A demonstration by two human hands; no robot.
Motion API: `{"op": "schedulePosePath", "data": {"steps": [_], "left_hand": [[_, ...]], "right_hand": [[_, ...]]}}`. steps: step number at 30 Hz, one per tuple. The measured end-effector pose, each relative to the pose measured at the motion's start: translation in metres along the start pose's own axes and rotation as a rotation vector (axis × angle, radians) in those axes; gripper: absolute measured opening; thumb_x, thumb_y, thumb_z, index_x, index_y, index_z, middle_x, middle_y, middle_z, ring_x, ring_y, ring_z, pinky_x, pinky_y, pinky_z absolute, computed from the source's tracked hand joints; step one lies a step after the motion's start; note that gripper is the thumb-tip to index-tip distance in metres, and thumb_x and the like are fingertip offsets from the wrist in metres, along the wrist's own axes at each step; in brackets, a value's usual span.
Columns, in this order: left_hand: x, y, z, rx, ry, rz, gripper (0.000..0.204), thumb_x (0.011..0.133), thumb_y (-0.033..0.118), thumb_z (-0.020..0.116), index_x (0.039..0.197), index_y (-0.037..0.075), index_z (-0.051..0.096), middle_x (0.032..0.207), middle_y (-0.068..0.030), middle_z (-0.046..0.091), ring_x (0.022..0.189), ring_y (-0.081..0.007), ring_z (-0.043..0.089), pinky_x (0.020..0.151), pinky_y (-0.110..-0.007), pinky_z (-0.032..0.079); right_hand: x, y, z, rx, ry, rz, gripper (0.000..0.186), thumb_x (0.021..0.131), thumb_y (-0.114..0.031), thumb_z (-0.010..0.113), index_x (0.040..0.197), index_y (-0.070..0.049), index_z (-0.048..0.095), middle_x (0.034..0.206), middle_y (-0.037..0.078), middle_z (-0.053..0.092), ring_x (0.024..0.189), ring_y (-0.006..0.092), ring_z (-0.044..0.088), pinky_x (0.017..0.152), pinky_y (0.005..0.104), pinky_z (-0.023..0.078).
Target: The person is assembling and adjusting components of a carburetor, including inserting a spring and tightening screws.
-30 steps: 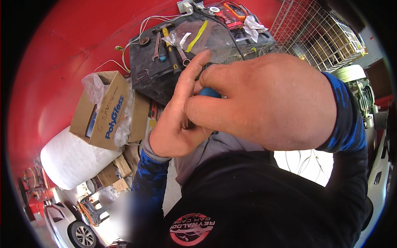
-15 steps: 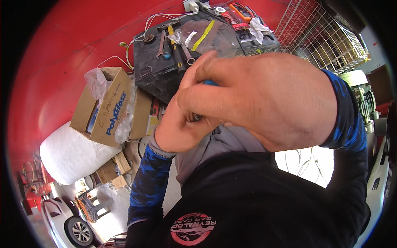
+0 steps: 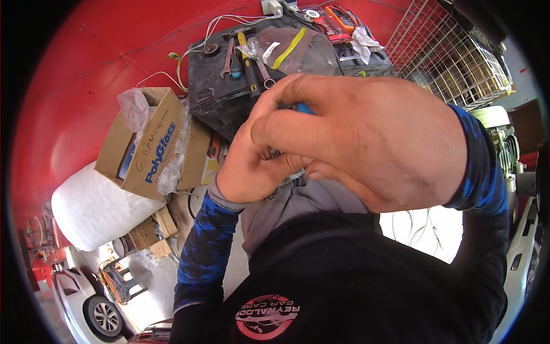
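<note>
My right hand (image 3: 378, 143) is held high, close to the camera, its fingers curled in against my left hand (image 3: 246, 169). Both hands are closed together in front of my body around something small. Of that thing only a blue piece (image 3: 303, 108) shows between the fingers, plus a bit of dark, shiny material lower down; its kind is hidden. Just beyond the hands, on a dark box-like surface (image 3: 215, 80), lie an open-ended wrench (image 3: 227, 62), a ring-ended wrench (image 3: 266, 75) and a tool with a yellow and black handle (image 3: 250, 69).
A clear plastic bag (image 3: 312, 51), a tape roll (image 3: 212, 49) and an orange meter (image 3: 339, 20) share that surface. At left stand a cardboard box (image 3: 166, 135) and a white roll (image 3: 97, 209). A wire cage (image 3: 441, 57) is far right; a white car (image 3: 77, 292) is lower left.
Both hands stay joined, with a small shift of the fingers, and the blue piece sits slightly farther right. The whole view has moved a little.
</note>
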State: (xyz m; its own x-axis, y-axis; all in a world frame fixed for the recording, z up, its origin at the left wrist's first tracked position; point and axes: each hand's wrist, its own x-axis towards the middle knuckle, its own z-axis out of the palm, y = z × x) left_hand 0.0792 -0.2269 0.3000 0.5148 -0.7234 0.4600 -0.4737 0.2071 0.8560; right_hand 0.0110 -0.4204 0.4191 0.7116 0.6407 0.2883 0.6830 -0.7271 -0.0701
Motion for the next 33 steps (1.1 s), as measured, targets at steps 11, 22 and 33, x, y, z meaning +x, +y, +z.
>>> {"op": "schedulePosePath", "data": {"steps": [11,22,33], "left_hand": [[-0.002,0.011,0.006,0.08,0.011,-0.047,0.083,0.084,0.008,0.082,0.153,0.002,0.037,0.133,-0.0131,0.059,0.126,-0.0199,0.059,0.107,-0.035,0.047],[-0.001,-0.002,0.004,-0.042,-0.043,-0.098,0.09,0.081,-0.003,0.077,0.158,0.005,0.032,0.112,-0.0089,0.062,0.089,-0.0156,0.054,0.088,-0.032,0.048],[0.003,0.005,0.002,-0.017,-0.099,-0.159,0.093,0.078,0.006,0.084,0.156,0.003,0.034,0.14,-0.0176,0.059,0.131,-0.0262,0.058,0.108,-0.038,0.045]], "right_hand": [[0.006,0.001,-0.007,-0.066,-0.108,-0.079,0.034,0.082,-0.029,0.078,0.099,-0.005,0.063,0.087,0.011,0.068,0.068,0.0322,0.07,0.052,0.0407,0.054],[0.009,-0.001,-0.016,-0.056,-0.305,0.067,0.039,0.076,-0.022,0.082,0.105,-0.005,0.062,0.09,0.013,0.068,0.066,0.0346,0.069,0.051,0.0421,0.052],[0.014,-0.003,-0.018,-0.038,-0.353,0.123,0.036,0.075,-0.021,0.084,0.1,-0.007,0.062,0.093,0.012,0.068,0.076,0.0349,0.069,0.058,0.0433,0.053]]}}
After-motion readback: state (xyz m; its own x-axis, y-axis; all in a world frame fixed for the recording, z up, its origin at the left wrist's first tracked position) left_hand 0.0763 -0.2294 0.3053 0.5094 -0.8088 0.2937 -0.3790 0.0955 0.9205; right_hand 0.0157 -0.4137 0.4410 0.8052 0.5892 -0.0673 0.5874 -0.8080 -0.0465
